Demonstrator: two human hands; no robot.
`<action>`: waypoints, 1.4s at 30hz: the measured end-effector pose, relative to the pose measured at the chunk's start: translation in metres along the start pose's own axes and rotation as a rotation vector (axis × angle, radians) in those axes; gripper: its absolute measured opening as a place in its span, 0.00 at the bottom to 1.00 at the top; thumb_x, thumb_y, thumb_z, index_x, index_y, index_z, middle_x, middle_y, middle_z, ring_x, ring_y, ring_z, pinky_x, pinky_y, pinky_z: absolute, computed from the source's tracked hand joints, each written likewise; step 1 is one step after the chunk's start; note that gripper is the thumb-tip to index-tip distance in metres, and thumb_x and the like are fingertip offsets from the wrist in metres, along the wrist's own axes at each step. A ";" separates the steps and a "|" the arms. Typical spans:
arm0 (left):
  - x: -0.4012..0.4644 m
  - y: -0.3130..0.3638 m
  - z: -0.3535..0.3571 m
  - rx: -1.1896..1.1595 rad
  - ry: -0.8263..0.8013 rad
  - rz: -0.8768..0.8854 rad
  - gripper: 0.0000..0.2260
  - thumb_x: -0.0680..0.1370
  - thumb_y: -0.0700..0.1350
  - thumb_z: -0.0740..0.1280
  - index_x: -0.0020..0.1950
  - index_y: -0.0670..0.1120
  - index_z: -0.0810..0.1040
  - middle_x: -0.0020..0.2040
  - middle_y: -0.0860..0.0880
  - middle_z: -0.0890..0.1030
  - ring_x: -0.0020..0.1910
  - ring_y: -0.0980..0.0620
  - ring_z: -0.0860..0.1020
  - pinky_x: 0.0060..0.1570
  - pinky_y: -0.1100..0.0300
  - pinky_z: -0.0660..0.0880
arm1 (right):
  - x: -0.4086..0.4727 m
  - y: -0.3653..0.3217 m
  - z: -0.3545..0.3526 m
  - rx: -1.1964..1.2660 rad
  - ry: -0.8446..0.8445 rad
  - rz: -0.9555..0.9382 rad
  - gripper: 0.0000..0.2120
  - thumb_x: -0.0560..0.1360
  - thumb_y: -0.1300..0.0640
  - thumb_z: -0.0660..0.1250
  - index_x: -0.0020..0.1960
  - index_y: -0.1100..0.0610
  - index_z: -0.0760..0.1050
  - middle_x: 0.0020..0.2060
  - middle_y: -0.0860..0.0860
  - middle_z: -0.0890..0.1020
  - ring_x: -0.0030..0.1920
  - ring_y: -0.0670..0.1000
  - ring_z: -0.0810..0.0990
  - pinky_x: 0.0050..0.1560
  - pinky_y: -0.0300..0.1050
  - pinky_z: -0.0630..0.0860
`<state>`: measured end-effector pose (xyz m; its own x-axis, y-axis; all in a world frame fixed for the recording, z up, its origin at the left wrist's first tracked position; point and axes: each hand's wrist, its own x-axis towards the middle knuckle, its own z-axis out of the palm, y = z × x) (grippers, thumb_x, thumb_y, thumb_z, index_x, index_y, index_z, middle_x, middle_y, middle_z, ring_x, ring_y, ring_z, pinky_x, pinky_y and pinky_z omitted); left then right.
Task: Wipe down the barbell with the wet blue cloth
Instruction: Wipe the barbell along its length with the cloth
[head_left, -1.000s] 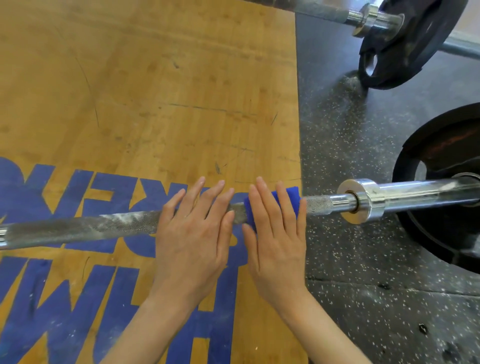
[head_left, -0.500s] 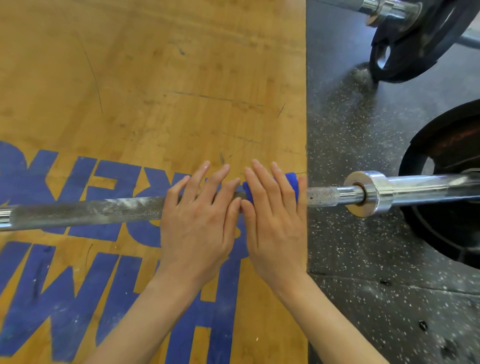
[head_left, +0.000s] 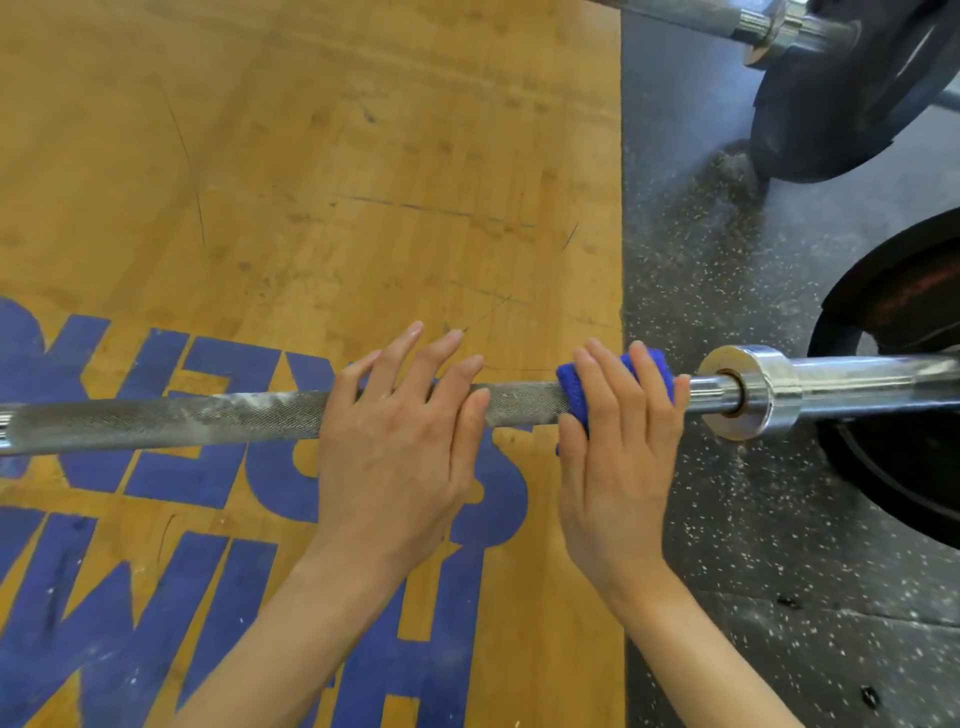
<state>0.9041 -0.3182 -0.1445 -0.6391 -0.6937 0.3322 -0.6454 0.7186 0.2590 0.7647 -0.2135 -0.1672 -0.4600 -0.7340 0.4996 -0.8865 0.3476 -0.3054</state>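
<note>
— What are the hands doing?

— The right hand (head_left: 618, 447) lies over the blue cloth (head_left: 574, 392), its fingers bent over the top of the bar (head_left: 524, 402) so the cloth is pressed round the shaft. Whether the thumb closes underneath, I cannot tell. The left hand (head_left: 395, 452) rests on the bar with its fingers straight and slightly spread, palm down, holding nothing.

— How far apart are they?

— Apart, with a bare stretch of knurled shaft showing between them.

— Where on the bar is the cloth?

— Near the right end of the knurling, just beside the smooth part that leads to the collar (head_left: 748, 389). Blue shows at the fingertips and under the palm on the left side.

— And the bar itself?

— It runs across the view, left to right. White chalky marks cover the knurling left of the left hand. The sleeve (head_left: 872, 379) right of the collar is shiny and goes into a black plate (head_left: 893, 467) at the right edge.

— What is beneath?

— A wooden platform (head_left: 363, 182) with large blue letters, and speckled black rubber floor (head_left: 701, 260) to the right. A second barbell (head_left: 769, 28) with a dark plate sits at top right.
</note>
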 end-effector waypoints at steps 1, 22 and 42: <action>0.001 0.000 0.001 -0.005 0.000 -0.010 0.18 0.85 0.50 0.54 0.62 0.49 0.82 0.67 0.52 0.80 0.73 0.46 0.73 0.65 0.51 0.63 | 0.004 -0.012 0.003 0.009 -0.009 -0.001 0.20 0.87 0.52 0.48 0.72 0.59 0.69 0.70 0.53 0.75 0.75 0.57 0.65 0.80 0.57 0.49; -0.020 0.003 -0.007 -0.053 -0.019 -0.012 0.18 0.85 0.49 0.54 0.67 0.47 0.79 0.65 0.51 0.81 0.70 0.47 0.75 0.65 0.52 0.65 | -0.012 -0.035 -0.024 -0.038 -0.151 -0.043 0.21 0.86 0.53 0.50 0.73 0.57 0.72 0.71 0.50 0.75 0.74 0.55 0.68 0.78 0.58 0.58; -0.078 0.022 -0.023 -0.054 -0.065 0.018 0.19 0.85 0.48 0.53 0.72 0.46 0.75 0.69 0.51 0.78 0.73 0.46 0.72 0.72 0.50 0.61 | -0.044 -0.057 -0.058 -0.059 -0.320 0.017 0.22 0.85 0.52 0.49 0.68 0.57 0.77 0.66 0.50 0.79 0.74 0.54 0.71 0.77 0.56 0.55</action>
<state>0.9495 -0.2467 -0.1437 -0.6771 -0.6814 0.2780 -0.6113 0.7311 0.3030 0.8326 -0.1672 -0.1247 -0.4439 -0.8708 0.2113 -0.8845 0.3880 -0.2590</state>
